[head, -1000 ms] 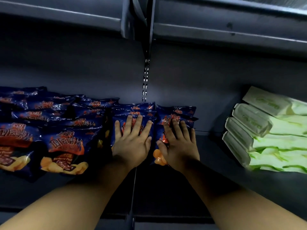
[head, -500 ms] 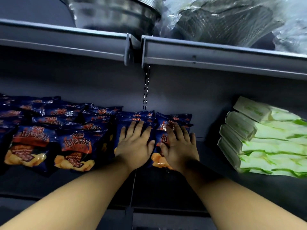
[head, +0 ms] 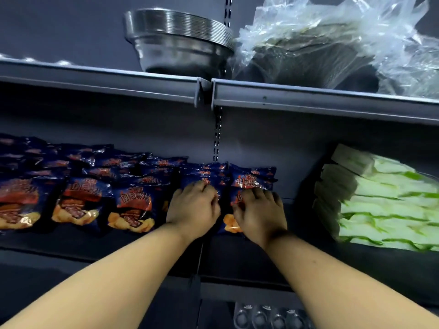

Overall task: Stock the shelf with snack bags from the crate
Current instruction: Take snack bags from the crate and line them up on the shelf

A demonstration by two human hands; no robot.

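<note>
Dark blue snack bags (head: 133, 203) with orange chip pictures stand in several rows on the dark shelf (head: 142, 243), from the left edge to the middle. My left hand (head: 193, 207) lies on the front bag of one row, its fingers curled over the bag's top edge. Beside it, my right hand (head: 259, 210) grips the rightmost front bag (head: 230, 224) the same way, with more bags (head: 251, 180) stacked behind. Both hands cover most of the bags they hold. The crate is out of view.
Green and white packs (head: 380, 203) are stacked on the right of the same shelf, with a dark gap between them and the bags. The upper shelf rail (head: 308, 98) carries stacked steel bowls (head: 180, 43) and plastic-wrapped goods (head: 308, 43). Clear lids (head: 268, 317) show below.
My fingers, flat on the bags before, have curled over the bags' top edges. The view has tilted upward, bringing the upper shelf and its bowls into sight.
</note>
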